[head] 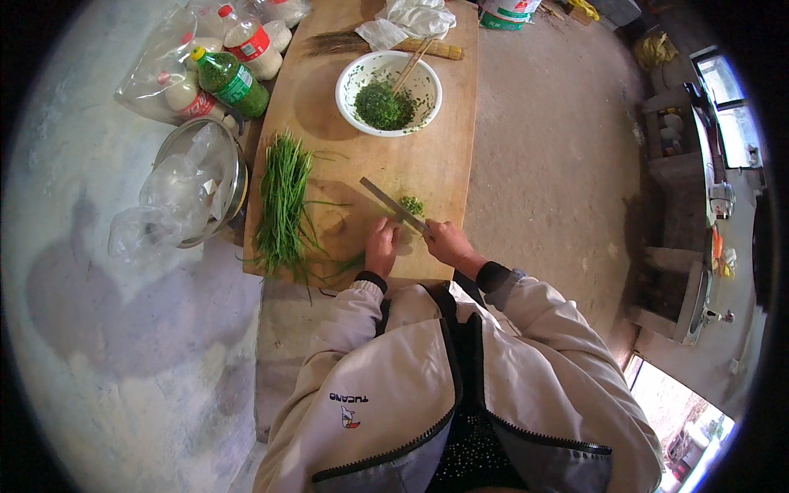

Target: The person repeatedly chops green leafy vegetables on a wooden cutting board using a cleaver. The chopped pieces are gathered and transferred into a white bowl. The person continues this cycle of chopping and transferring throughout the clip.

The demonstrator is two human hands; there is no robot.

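Note:
My right hand (450,245) grips the handle of a kitchen knife (388,200), whose blade slants away to the upper left over the wooden board (370,160). Close beside the blade, my left hand (382,243) has its fingers curled down on some green stalks (350,264), which stick out to its left; most of them are hidden under the hand. A small heap of chopped greens (411,206) lies just beyond the knife. Along the board's left side rests a large bunch of long, thin greens, probably chives (283,203).
Farther up stands a white bowl (341,101) of chopped greens with chopsticks (410,68) in it. Behind it lie a straw brush (431,48) and a crumpled white plastic bag (419,21). Bottles (234,83) and a metal pan (241,185) holding plastic bags flank the left edge.

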